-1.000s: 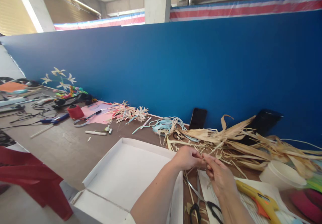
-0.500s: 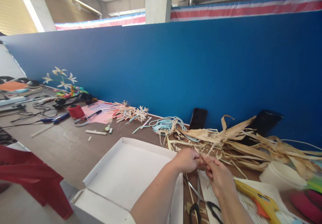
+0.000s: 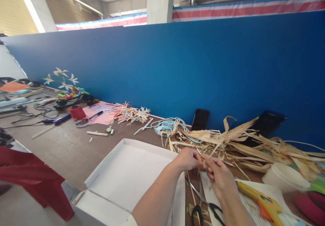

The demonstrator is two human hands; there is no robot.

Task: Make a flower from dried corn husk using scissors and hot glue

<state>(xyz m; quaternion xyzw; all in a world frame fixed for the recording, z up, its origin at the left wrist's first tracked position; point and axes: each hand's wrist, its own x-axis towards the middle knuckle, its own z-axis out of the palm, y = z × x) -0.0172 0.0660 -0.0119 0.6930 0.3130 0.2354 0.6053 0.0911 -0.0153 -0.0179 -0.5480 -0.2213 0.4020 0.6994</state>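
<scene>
Little has shifted: the bare left hand (image 3: 187, 160) and bare right hand (image 3: 220, 177) still meet at the fingertips, lower right of centre, so the fine fingerwork seems unbroken. I can't tell what they pinch. Dry tan husk strips (image 3: 210, 136) lie beyond, black-handled metal scissors (image 3: 202, 200) below.

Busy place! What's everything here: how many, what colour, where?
Table: one, brown, across the view
Partition: one, blue, behind table
Box: one, white, left of hands
Scissors: at least one, black-handled, nearer than hands
Glue gun: one, yellow, right of hands
Cup: one, white, right
Husk strips: many, tan, beyond hands
Phones: two, black, against partition
Cord: bundle, pale blue, back
Flowers: several, cream, back left
Spool: one, red, left
Stool: one, red, bottom left
Left hand: one, bare, centre
Right hand: one, bare, beside left
</scene>
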